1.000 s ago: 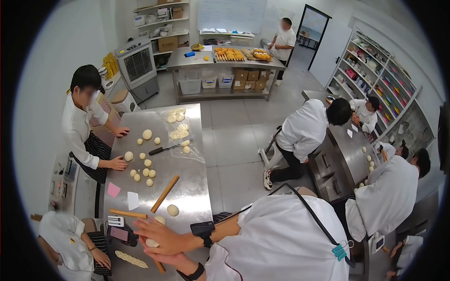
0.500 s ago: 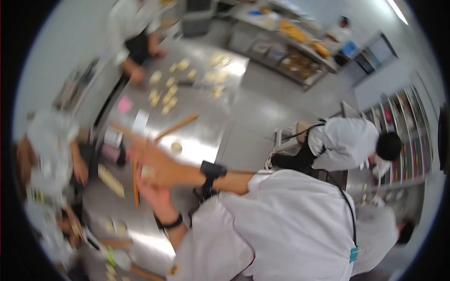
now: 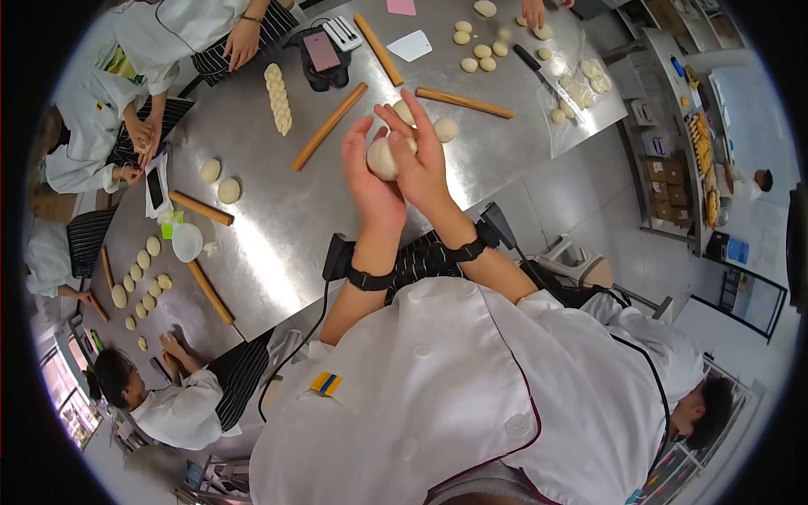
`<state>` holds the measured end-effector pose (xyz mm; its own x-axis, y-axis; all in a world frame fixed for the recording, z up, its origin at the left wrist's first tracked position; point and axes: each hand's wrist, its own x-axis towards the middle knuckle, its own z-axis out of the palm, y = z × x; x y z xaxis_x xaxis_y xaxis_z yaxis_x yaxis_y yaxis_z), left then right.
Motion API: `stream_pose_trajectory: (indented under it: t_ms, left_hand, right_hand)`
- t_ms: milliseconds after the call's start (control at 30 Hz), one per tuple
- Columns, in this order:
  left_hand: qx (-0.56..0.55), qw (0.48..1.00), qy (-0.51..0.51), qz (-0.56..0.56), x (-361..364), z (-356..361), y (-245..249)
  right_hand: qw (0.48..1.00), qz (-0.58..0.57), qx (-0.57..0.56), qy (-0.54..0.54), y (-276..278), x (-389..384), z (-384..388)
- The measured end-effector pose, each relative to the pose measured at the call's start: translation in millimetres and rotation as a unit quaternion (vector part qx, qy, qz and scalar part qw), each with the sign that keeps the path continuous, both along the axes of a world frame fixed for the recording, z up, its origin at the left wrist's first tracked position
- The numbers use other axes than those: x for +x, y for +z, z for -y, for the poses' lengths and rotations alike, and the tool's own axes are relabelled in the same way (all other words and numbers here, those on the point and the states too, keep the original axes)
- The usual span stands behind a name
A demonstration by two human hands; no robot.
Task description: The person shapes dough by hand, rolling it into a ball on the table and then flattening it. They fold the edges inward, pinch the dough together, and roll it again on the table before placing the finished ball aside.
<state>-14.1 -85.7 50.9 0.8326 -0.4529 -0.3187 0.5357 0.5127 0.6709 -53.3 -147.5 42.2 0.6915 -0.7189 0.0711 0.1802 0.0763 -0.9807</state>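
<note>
A smooth, pale dough ball [image 3: 383, 159] sits between my two hands, above the steel table. My left hand [image 3: 370, 189] cups it from the left, fingers pointing up. From the other side my right hand [image 3: 427, 168] presses on it, its thumb across the ball and its fingers stretched upward. Just beyond my fingers lies a second dough piece [image 3: 406, 114], partly covered by them. To the right of my right hand, another dough ball [image 3: 445, 130] rests on the table. A wooden rolling pin [image 3: 330, 126] lies to the left of my hands, and another rolling pin [image 3: 465, 103] beyond them.
The steel table [image 3: 278, 202] carries a braided dough loaf [image 3: 278, 99], a white scraper [image 3: 410, 46], a phone [image 3: 321, 51] on a dark bag, a knife [image 3: 547, 82] and several dough balls. A white bowl [image 3: 187, 242] stands at left. Co-workers stand around the table.
The view has swung round and sharpened, so my hands now appear near the middle instead of blurred at the left. They are still together, with the dough ball now plainly visible between them.
</note>
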Motion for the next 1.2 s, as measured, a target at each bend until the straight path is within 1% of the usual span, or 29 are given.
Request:
stream_pose_trajectory:
  t_ms: [33,67,100,167,233,300,367,400,467,500,567,600,633,667,700,733,767,800,833,867,900,933,967,1000,1033,1067,1100,1167,1200]
  left_hand:
    - [-0.003,1.000,-0.007,-0.001,3.3,-3.5,-9.1]
    - [-0.012,0.996,-0.066,-0.053,9.4,-6.8,-26.2]
    - [-0.023,0.986,-0.128,-0.107,13.7,-5.2,-37.4]
    - [-0.025,0.983,-0.145,-0.110,11.4,-9.8,-44.1]
    - [0.041,0.978,-0.122,-0.167,15.3,-16.0,-78.2]
    - [0.055,0.972,-0.107,-0.203,16.8,-22.8,-104.6]
    - [0.078,0.965,-0.079,-0.237,13.4,-31.9,-111.5]
    - [0.081,0.959,-0.075,-0.260,6.3,-39.9,-108.9]
    - [0.090,0.952,-0.069,-0.285,-11.4,-59.9,-102.3]
    - [0.084,0.957,-0.074,-0.266,-20.0,-66.5,-102.0]
    - [0.074,0.962,-0.087,-0.248,-30.8,-80.1,-101.7]
    - [0.118,0.963,-0.103,-0.217,-32.0,-88.1,-103.1]
    - [0.160,0.963,-0.118,-0.185,-31.4,-97.1,-105.5]
    - [0.158,0.963,-0.119,-0.185,-27.9,-109.4,-111.8]
    - [0.251,0.943,-0.115,-0.186,-22.1,-125.0,-123.1]
    - [0.344,0.914,-0.105,-0.188,-16.6,-143.9,-135.5]
    - [0.411,0.896,-0.106,-0.129,-12.5,-165.6,-147.0]
    - [0.484,0.866,-0.102,-0.075,-6.6,-200.0,-166.3]
    - [0.526,0.844,-0.059,0.086,-2.0,-263.3,-236.4]
    - [0.584,0.799,-0.019,0.143,-2.6,-296.1,-248.2]
    - [0.663,0.718,-0.024,0.213,0.4,-327.5,-261.7]
    - [0.716,0.653,-0.032,0.246,1.4,-346.4,-257.9]
    - [0.725,0.648,-0.037,0.231,4.2,-366.0,-261.8]
    - [0.736,0.630,-0.039,0.245,6.5,-381.1,-265.5]
    - [0.744,0.613,-0.047,0.261,6.0,-395.1,-265.6]
    - [0.747,0.612,-0.050,0.256,3.0,-409.3,-264.8]
    - [0.735,0.612,-0.048,0.288,4.4,-415.3,-265.1]
    - [0.716,0.620,-0.046,0.316,8.0,-413.5,-262.7]
    - [0.716,0.634,-0.037,0.290,7.0,-409.0,-255.2]
  right_hand:
    - [1.000,-0.001,-0.003,-0.007,-4.5,0.6,-1.7]
    - [0.991,-0.031,-0.130,0.014,-8.5,-0.1,-0.8]
    - [0.963,-0.069,-0.257,0.033,-11.8,-1.9,3.7]
    - [0.921,-0.087,-0.381,0.001,-24.5,1.4,7.4]
    - [0.923,-0.112,-0.368,-0.005,-52.4,-2.5,10.7]
    - [0.931,-0.125,-0.344,0.001,-72.3,-15.3,8.7]
    - [0.940,-0.142,-0.276,0.144,-84.2,-27.9,0.0]
    - [0.941,-0.143,-0.269,0.150,-93.9,-33.7,-7.8]
    - [0.968,-0.114,-0.178,0.133,-110.3,-42.5,-22.7]
    - [0.969,-0.115,-0.176,0.132,-112.8,-40.8,-25.4]
    - [0.971,-0.193,-0.076,0.118,-107.1,-40.4,-32.0]
    - [0.971,-0.195,-0.077,0.114,-107.8,-39.7,-33.3]
    - [0.966,-0.222,0.002,0.131,-109.2,-37.2,-34.5]
    - [0.954,-0.247,0.081,0.147,-110.8,-35.6,-35.8]
    - [0.954,-0.248,0.079,0.149,-119.1,-36.9,-35.0]
    - [0.958,-0.235,-0.009,0.166,-134.5,-38.4,-34.7]
    - [0.953,-0.217,-0.090,0.190,-145.8,-34.8,-40.4]
    - [0.935,-0.232,-0.112,0.242,-147.0,-33.3,-41.9]
    - [0.914,-0.242,-0.129,0.297,-148.4,-35.2,-43.2]
    - [0.901,-0.254,-0.147,0.321,-165.1,-34.7,-52.0]
    - [0.886,-0.263,-0.173,0.341,-186.9,-32.5,-60.4]
    - [0.875,-0.272,-0.246,0.315,-205.0,-33.5,-74.3]
    - [0.859,-0.281,-0.322,0.281,-220.9,-33.3,-85.0]
    - [0.857,-0.274,-0.322,0.293,-237.2,-28.6,-90.6]
    - [0.865,-0.263,-0.356,0.237,-249.6,-26.4,-96.6]
    - [0.868,-0.255,-0.388,0.176,-260.6,-29.6,-106.3]
    - [0.866,-0.257,-0.390,0.178,-259.0,-30.9,-114.7]
    - [0.827,-0.319,-0.462,-0.024,-238.8,-33.9,-127.9]
    - [0.809,-0.343,-0.471,-0.080,-231.8,-35.4,-133.0]
